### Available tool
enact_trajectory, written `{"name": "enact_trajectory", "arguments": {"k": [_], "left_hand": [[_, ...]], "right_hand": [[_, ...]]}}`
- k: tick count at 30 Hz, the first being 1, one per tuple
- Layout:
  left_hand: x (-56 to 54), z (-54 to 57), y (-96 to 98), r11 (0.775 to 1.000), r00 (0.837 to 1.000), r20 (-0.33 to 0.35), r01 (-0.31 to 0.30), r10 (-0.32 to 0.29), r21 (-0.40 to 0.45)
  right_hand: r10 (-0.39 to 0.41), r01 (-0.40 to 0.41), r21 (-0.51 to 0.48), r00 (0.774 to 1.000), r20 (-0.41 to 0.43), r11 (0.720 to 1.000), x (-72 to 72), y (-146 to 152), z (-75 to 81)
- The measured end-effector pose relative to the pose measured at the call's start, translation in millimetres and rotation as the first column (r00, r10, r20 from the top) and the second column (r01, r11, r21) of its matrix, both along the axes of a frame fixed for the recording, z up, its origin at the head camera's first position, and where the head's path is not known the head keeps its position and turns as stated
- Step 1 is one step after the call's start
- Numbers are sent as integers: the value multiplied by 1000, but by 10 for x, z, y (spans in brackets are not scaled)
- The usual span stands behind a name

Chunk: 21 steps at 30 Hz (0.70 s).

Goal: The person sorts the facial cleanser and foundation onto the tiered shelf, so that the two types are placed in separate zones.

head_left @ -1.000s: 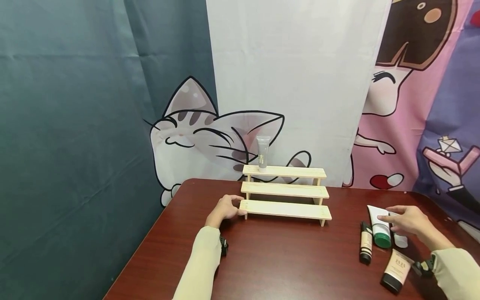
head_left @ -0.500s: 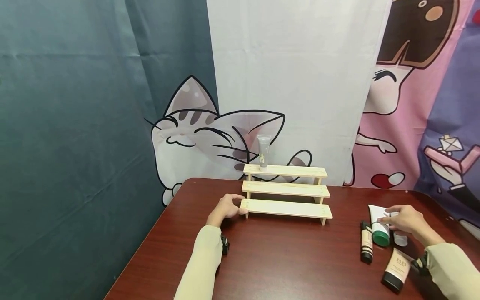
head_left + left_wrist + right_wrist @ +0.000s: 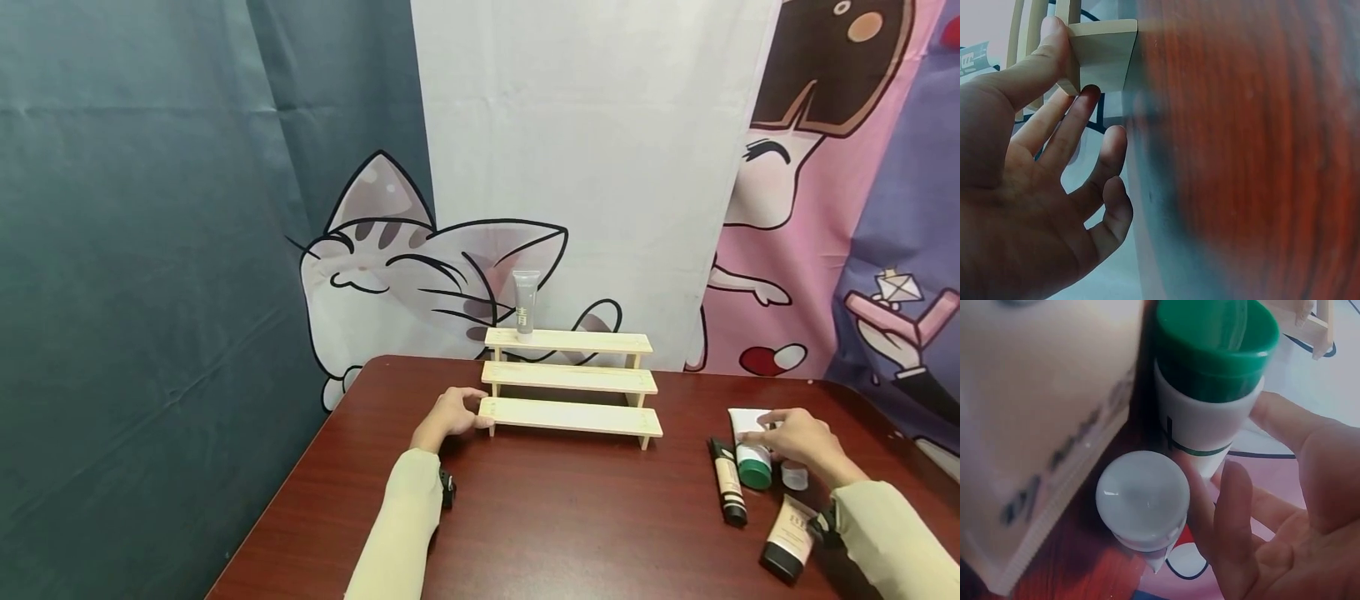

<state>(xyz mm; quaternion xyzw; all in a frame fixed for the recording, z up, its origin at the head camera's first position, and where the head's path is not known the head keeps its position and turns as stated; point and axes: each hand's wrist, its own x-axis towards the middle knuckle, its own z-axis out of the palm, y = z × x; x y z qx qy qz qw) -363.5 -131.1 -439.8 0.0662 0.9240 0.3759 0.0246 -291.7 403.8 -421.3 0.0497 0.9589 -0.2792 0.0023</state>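
Note:
My left hand [image 3: 453,413] pinches the left end of the lowest step of a three-tier wooden display rack [image 3: 570,415], thumb on one face and fingers on the other. In the left wrist view the step's end [image 3: 1107,53] shows between thumb and fingers. A grey squeeze tube [image 3: 526,307] stands upright on the top step. At the right, my right hand [image 3: 806,442] holds a white squeeze tube with a green cap [image 3: 753,467] between thumb and fingers. Close by its fingers lies a tube with a whitish cap [image 3: 1142,500], mostly hidden by the hand in the head view.
A slim black and beige tube [image 3: 728,483] lies left of the green-capped tube. Nearer me is a beige BB tube with a black cap [image 3: 790,540], under the right wrist. The dark red table [image 3: 570,517] ends at a printed curtain [image 3: 600,167].
My right hand has shifted slightly left, and the green-capped tube with it. The slim black and beige tube has swung at its far end to the left. My left hand stays on the rack.

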Motion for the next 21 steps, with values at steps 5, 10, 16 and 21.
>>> {"name": "enact_trajectory", "arguments": {"k": [5, 10, 16, 21], "left_hand": [[-1, -8, -7, 1000, 1000, 8, -6, 6, 2], [-5, -9, -5, 1000, 1000, 9, -8, 8, -3], [-7, 5, -8, 1000, 1000, 5, -7, 7, -16], [-20, -6, -14, 1000, 1000, 7, -10, 10, -28]], "right_hand": [[34, -34, -12, 999, -7, 999, -27, -21, -37], [22, -22, -75, 1000, -11, 997, -25, -9, -65], [6, -8, -103, 1000, -18, 995, -13, 5, -76], [13, -20, -119, 998, -60, 993, 17, -45, -35]]}}
